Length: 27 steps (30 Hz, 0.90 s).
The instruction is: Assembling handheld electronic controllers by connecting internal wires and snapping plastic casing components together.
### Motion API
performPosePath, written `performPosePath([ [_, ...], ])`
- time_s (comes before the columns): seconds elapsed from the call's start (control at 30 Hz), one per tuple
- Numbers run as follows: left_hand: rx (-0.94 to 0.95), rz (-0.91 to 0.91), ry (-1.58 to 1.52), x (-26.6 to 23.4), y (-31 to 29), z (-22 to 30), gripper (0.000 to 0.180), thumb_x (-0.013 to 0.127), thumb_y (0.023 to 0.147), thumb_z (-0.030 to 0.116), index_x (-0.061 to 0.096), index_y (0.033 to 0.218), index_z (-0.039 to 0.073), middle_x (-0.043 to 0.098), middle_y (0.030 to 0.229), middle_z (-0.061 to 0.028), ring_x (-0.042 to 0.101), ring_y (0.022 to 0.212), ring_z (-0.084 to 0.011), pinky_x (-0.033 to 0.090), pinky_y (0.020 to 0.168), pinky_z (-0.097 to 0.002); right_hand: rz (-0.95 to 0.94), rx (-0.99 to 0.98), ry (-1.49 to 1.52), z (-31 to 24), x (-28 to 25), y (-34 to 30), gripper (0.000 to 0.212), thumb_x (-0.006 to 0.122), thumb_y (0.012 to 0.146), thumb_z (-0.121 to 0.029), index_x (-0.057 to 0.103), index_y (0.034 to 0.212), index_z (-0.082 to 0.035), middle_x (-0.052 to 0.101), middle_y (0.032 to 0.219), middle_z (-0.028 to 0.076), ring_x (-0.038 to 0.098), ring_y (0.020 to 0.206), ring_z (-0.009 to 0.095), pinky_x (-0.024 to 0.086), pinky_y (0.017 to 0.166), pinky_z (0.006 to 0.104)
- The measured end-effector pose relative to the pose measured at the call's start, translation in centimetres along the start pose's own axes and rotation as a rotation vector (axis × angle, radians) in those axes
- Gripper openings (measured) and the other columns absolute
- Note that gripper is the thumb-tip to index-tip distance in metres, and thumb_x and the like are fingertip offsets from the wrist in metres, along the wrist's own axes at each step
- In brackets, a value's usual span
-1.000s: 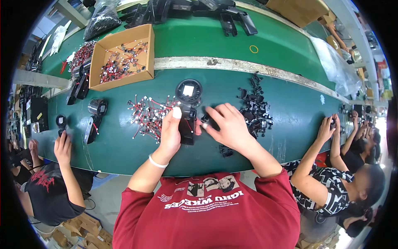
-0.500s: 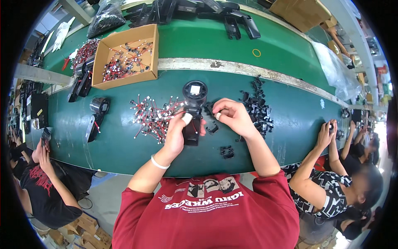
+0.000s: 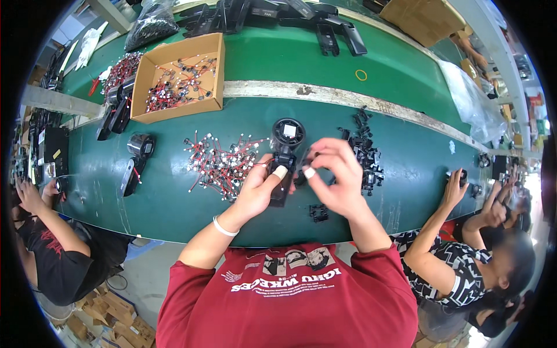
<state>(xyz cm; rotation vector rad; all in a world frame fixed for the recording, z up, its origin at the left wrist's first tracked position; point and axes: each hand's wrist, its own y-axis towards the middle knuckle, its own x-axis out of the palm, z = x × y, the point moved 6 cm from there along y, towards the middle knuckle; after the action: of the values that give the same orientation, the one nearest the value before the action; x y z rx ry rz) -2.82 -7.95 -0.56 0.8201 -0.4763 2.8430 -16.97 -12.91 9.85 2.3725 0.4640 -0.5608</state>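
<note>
My left hand (image 3: 259,184) is wrapped round the handle of a black handheld fan (image 3: 288,133), its round head pointing away from me. The thumb, with a white cover on its tip, presses on the neck of the handle. Just right of the fan is my right hand (image 3: 339,177), slightly blurred, its fingers bent in toward a white-capped thumb. Whatever it pinches is dark and too smeared to name. Left of the fan lies a heap of small parts with red and black wires (image 3: 223,165). Black plastic clips (image 3: 364,156) are piled beyond my right hand, and several more (image 3: 318,213) lie nearer me.
A cardboard box (image 3: 217,75) of wired parts stands at the back left. Another fan (image 3: 136,162) lies on the green table at left. A pale raised ledge (image 3: 325,93) crosses behind, with black fan housings (image 3: 328,35) beyond. Co-workers sit on both sides.
The fan and my left hand have shifted a little to the right. My right hand has also moved slightly right and turned, and a loose black clip beneath it is now hidden.
</note>
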Motion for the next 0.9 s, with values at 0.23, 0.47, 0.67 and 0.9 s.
performPosePath([
  [0.23,0.103,0.049,0.149,-0.1,-0.2,-0.1,0.027,0.045,0.093,0.002,0.046,0.120,-0.001,0.062,0.093,-0.0042,0.060,0.081,-0.0088,0.048,0.071,-0.0239,-0.116,-0.137,-0.234,-1.6,2.5,-1.0,0.030,0.071,0.070,-0.001,0.064,0.099,-0.001,0.058,0.111,0.014,0.061,0.099,0.032,0.052,0.080,0.0401],
  [0.47,0.219,0.080,0.269,-0.6,-0.8,0.4,0.033,0.049,0.092,0.013,0.048,0.119,-0.006,0.061,0.095,-0.0049,0.055,0.085,-0.0098,0.045,0.075,-0.0249,-0.006,-0.255,-0.372,-1.6,4.3,-2.4,0.034,0.072,0.066,-0.005,0.066,0.099,-0.001,0.061,0.112,0.014,0.059,0.104,0.033,0.050,0.081,0.0428],
  [0.67,0.146,0.097,0.229,-0.7,-0.9,0.4,0.033,0.042,0.098,0.012,0.049,0.126,-0.004,0.061,0.112,-0.0068,0.057,0.101,-0.0112,0.046,0.088,-0.0248,0.052,-0.128,-0.092,-0.7,3.3,-1.8,0.025,0.070,0.074,0.000,0.065,0.099,-0.001,0.061,0.116,0.016,0.061,0.098,0.033,0.053,0.083,0.0403],
  [0.9,0.436,0.220,0.647,-0.1,-1.4,1.9,0.028,0.051,0.089,0.006,0.047,0.115,-0.004,0.063,0.079,-0.0125,0.063,0.066,-0.0201,0.048,0.061,-0.0310,0.090,0.223,0.171,1.5,3.5,-2.8,0.026,0.069,0.072,0.005,0.061,0.096,0.000,0.064,0.107,0.015,0.066,0.094,0.027,0.053,0.080,0.0320],
])
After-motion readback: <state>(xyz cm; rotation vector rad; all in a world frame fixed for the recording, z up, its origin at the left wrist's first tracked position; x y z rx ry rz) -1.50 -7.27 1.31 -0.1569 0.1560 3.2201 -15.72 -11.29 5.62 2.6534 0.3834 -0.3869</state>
